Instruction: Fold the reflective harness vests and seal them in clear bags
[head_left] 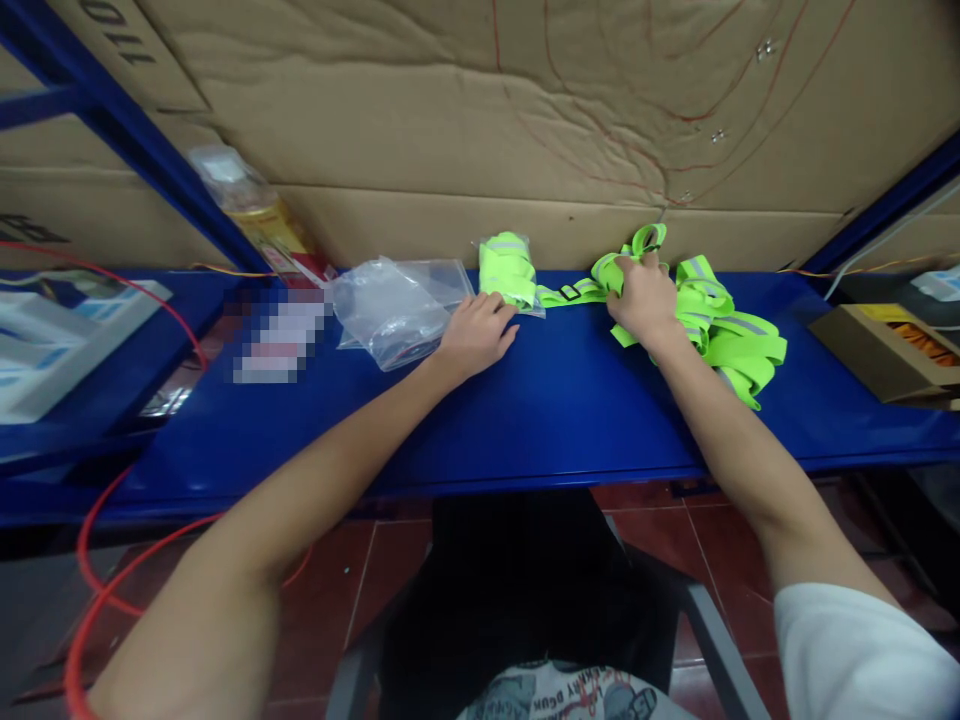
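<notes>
My left hand [480, 335] rests on the blue table with its fingers loosely stretched, between some clear plastic bags [409, 305] and a bagged bundle of neon-yellow reflective strap [507, 268]. Its fingertips lie at the bundle's lower left edge. Further right, my right hand [643, 295] has its fingers closed on a neon-yellow reflective strap [637, 240], at the left side of a loose heap of such straps [739, 345]. A short length of strap with a black slide buckle [571, 293] runs between the bagged bundle and my right hand.
A bottle with a yellow and red label [270, 230] stands at the back left, near a blurred paper [279, 340]. An open cardboard box [889, 350] sits at the right. Cardboard [420, 120] walls off the back. A red hose [82, 600] hangs at lower left.
</notes>
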